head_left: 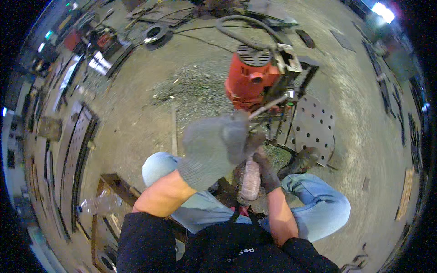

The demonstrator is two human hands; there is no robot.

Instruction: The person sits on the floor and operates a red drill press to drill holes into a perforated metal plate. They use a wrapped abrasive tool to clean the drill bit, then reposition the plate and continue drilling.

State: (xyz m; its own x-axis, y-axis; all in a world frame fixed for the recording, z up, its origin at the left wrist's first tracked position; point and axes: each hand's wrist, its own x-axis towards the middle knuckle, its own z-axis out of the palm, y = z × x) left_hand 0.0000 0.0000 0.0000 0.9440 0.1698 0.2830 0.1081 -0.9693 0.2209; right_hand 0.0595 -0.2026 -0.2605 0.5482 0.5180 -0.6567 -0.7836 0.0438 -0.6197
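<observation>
My right hand (267, 172), in a dark glove, is wrapped round a ridged, see-through plastic bottle (251, 182). The bottle lies between my knees with its base toward me, and its far end is partly hidden by the gloves. My left hand (227, 136) wears a long grey glove and is smeared by motion. It reaches across toward the bottle's far end, and its fingers cannot be made out. Just beyond both hands stands an orange-red drilling machine (250, 82) with a slotted top and a thick grey hose.
A steel plate with several holes (314, 127) lies right of the machine. Metal chips (195, 86) are heaped at its left. Another clear bottle (102, 203) lies by a rusty frame (95, 227) on my left. Beyond are a wire spool (157, 35) and a long perforated beam (78, 145).
</observation>
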